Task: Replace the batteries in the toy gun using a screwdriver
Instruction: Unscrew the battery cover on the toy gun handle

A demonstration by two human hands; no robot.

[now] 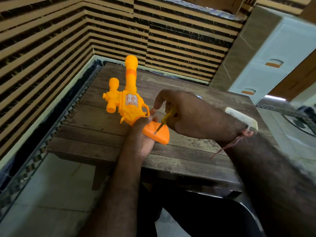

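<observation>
While the left hand (136, 141) curls round the grip of an orange toy gun (127, 101), the right hand (193, 115) closes its fingers on a yellow-handled screwdriver (168, 117) and sets the tip on a small screw (155, 133) in the base of the grip. The gun is held above a dark wooden table (106, 134), its barrel pointing up and away from the person toward a striped wall (51, 40), its butt (the wide orange end) tilted up to the camera just beside the left thumb. The screwdriver slants down from the right hand, which hovers close over the left. A cream-coloured object (242, 117) lies on the table behind the right wrist, which wears a red thread (229, 144). A white drawer unit (266, 53) stands beyond the table.
</observation>
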